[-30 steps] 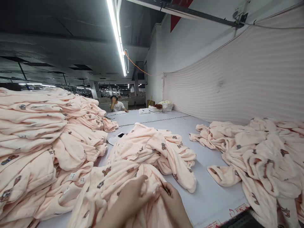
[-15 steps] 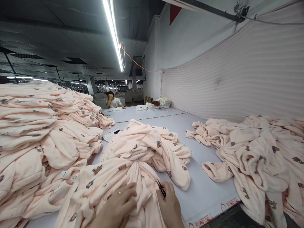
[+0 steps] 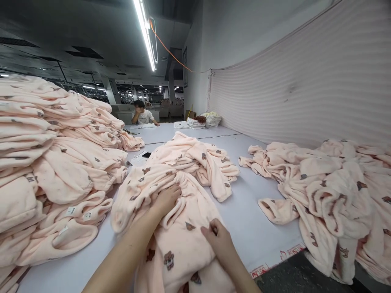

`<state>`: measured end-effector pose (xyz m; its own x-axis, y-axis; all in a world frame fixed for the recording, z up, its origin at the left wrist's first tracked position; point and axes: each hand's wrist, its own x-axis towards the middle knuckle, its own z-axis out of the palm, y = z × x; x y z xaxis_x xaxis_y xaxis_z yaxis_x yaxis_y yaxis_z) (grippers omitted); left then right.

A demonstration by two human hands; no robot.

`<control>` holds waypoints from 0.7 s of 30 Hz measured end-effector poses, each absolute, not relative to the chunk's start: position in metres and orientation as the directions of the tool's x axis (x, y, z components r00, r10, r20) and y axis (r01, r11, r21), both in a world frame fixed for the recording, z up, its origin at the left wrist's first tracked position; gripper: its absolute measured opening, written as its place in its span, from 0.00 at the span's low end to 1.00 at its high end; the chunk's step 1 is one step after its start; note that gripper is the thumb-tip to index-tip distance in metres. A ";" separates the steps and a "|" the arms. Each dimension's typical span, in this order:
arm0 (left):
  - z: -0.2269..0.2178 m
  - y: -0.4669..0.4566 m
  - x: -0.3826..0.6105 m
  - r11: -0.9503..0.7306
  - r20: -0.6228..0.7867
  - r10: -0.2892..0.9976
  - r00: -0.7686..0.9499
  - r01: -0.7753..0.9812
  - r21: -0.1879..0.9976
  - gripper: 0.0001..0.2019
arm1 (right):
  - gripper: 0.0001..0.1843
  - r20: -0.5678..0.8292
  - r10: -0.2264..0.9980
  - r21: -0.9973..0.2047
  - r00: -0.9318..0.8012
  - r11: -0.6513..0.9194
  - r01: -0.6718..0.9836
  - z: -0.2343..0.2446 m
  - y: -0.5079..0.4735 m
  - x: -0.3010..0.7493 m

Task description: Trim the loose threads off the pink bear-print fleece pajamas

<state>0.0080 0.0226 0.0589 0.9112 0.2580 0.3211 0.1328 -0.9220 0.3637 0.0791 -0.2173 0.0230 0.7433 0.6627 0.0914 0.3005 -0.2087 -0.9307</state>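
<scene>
The pink garment point(image 3: 183, 211) lies crumpled in front of me on the pale table point(image 3: 244, 221), with a little bear point(image 3: 169, 260) printed on it. My left hand point(image 3: 168, 199) is on the far part of the pink garment, fingers bent down into the folds; I cannot tell if it grips the cloth. My right hand point(image 3: 219, 240) is at the right edge of the pink garment, with the fingers curled in and the thumb close to them. I cannot tell if it pinches any cloth. Just behind the pink garment, touching it, is a bumpy pink heap point(image 3: 189, 150). To the left of the pink garment is a tall pile of pink clothes point(image 3: 67, 162), with white tags point(image 3: 70, 211) low on it. To the right of the pink garment, well apart from it, is a messy pink pile point(image 3: 330, 191). Far behind the pink garment is a person point(image 3: 143, 117) in a white top.
</scene>
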 end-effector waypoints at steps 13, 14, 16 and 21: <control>0.005 -0.148 -0.121 -0.354 0.164 0.796 0.582 0.229 0.907 0.29 | 0.25 0.032 0.798 -0.984 0.601 -0.082 0.161 0.041 -0.250 0.092; 0.008 -0.147 -0.118 -0.337 0.156 0.799 0.581 0.218 0.916 0.27 | 0.28 0.013 0.817 -0.988 0.577 -0.079 0.134 0.041 -0.252 0.088; 0.026 -0.141 -0.109 -0.309 0.128 0.805 0.580 0.225 0.924 0.19 | 0.26 0.009 0.816 -0.994 0.578 -0.056 0.095 0.044 -0.253 0.082; 0.086 -0.130 -0.086 -0.109 0.085 0.845 0.529 0.015 0.994 0.19 | 0.20 0.022 0.744 -0.982 0.668 -0.110 0.155 0.074 -0.245 0.102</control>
